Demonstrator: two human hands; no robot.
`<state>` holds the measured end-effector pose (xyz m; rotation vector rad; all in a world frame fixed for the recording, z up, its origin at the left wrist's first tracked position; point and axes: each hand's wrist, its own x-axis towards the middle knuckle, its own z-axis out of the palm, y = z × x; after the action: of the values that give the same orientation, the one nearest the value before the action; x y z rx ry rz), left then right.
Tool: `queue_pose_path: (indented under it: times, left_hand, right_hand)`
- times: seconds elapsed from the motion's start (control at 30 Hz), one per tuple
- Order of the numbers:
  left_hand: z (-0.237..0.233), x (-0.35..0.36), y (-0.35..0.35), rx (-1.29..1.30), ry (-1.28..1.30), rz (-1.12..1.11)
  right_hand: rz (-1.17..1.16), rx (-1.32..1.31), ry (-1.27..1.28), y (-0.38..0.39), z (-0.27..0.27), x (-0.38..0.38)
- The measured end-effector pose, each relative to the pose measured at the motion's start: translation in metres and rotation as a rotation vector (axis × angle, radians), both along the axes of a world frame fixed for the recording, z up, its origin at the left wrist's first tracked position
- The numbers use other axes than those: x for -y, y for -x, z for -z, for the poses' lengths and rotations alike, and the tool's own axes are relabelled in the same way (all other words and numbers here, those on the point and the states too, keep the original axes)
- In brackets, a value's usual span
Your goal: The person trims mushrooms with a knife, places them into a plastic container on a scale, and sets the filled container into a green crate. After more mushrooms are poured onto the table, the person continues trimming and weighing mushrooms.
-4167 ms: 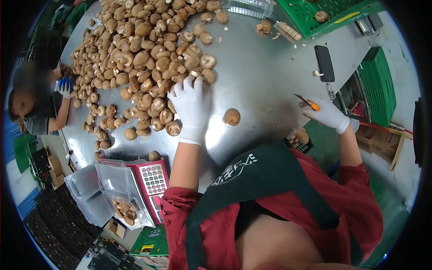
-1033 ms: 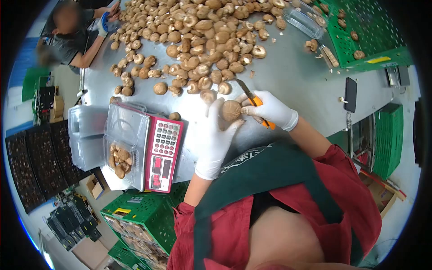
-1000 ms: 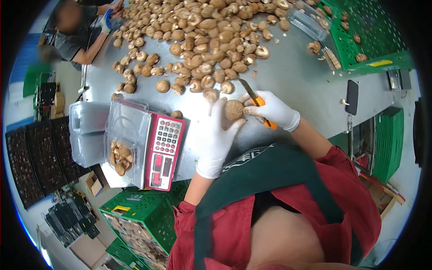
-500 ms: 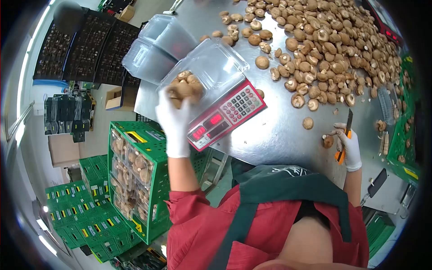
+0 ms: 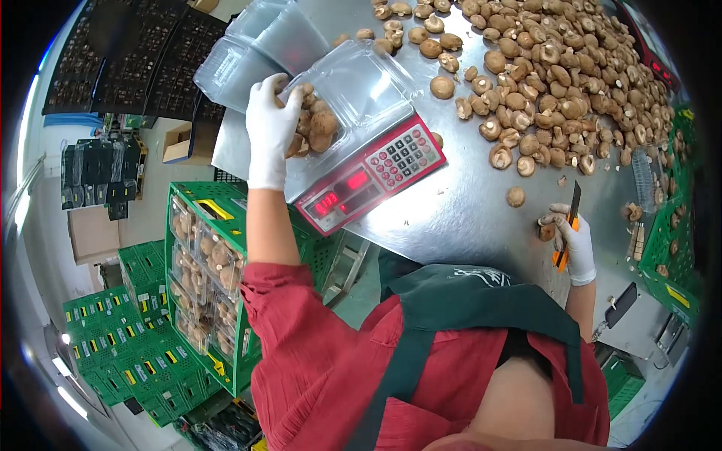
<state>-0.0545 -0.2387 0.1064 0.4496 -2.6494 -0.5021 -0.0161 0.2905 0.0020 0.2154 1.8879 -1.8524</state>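
My left hand (image 5: 269, 135), in a white glove, is at the left edge of an open clear plastic container (image 5: 361, 90). Its thumb and fingers are apart, touching the brown mushrooms (image 5: 322, 126) inside. Beneath the container is a red scale (image 5: 368, 177) with lit digits. On the right, my gloved right hand (image 5: 575, 244) is closed on an orange-handled knife (image 5: 562, 255), blade pointing up. A mushroom (image 5: 547, 231) touches the fingertips of that hand. A large heap of mushrooms (image 5: 556, 90) covers the upper right of the metal table (image 5: 451, 203).
Stacked clear containers (image 5: 248, 52) stand beyond my left hand. A green crate (image 5: 241, 218) of packed mushrooms is beside the table's left edge, with more green crates (image 5: 113, 331) farther left. Another green crate (image 5: 662, 278) borders the right side. A lone mushroom (image 5: 515, 197) lies mid-table.
My left hand has moved back from over the mushrooms to the container's left edge, and its fingers have spread. My right hand still holds the knife. The whole view has shifted slightly.
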Motion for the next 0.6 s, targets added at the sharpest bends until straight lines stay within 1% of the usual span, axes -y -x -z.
queue_pose_path:
  times: [0.07, 0.1, 0.13, 0.2, 0.23, 0.33, 0.37, 0.47, 0.53, 0.57, 0.6]
  left_hand:
    - [0.016, -0.005, -0.014, -0.277, -0.247, 0.085]
    - [0.020, -0.009, -0.023, -0.212, -0.194, 0.106]
    - [0.019, -0.015, -0.033, -0.118, -0.064, 0.229]
    - [0.031, -0.019, -0.047, 0.054, 0.366, 0.076]
    - [0.032, -0.018, -0.053, 0.103, 0.341, 0.094]
    - [0.021, -0.017, -0.052, -0.143, -0.085, 0.162]
    - [0.009, -0.016, -0.055, -0.190, -0.066, 0.090]
    - [-0.006, 0.006, -0.066, -0.410, -0.355, -0.126]
    - [-0.012, 0.017, -0.078, -0.411, -0.473, -0.109]
    - [-0.013, 0.021, -0.085, -0.324, -0.419, -0.134]
    - [-0.011, 0.025, -0.090, -0.310, -0.387, -0.103]
  right_hand:
    - [0.034, 0.002, -0.007, -0.002, 0.009, -0.007]
    - [0.045, 0.008, -0.001, -0.002, 0.011, -0.009]
    - [0.055, 0.015, 0.002, -0.002, 0.013, -0.012]
    - [0.061, 0.023, 0.002, -0.002, 0.014, -0.013]
    - [0.055, 0.024, 0.000, -0.001, 0.014, -0.013]
    - [0.034, 0.023, 0.005, 0.002, 0.019, -0.013]
    - [0.028, 0.020, 0.009, 0.004, 0.021, -0.012]
    - [0.021, 0.018, 0.008, 0.007, 0.013, -0.007]
    - [0.012, 0.008, -0.007, 0.009, 0.009, -0.006]
    - [0.007, 0.008, -0.015, 0.008, 0.008, -0.006]
    - [0.002, 0.010, -0.013, 0.008, 0.008, -0.007]
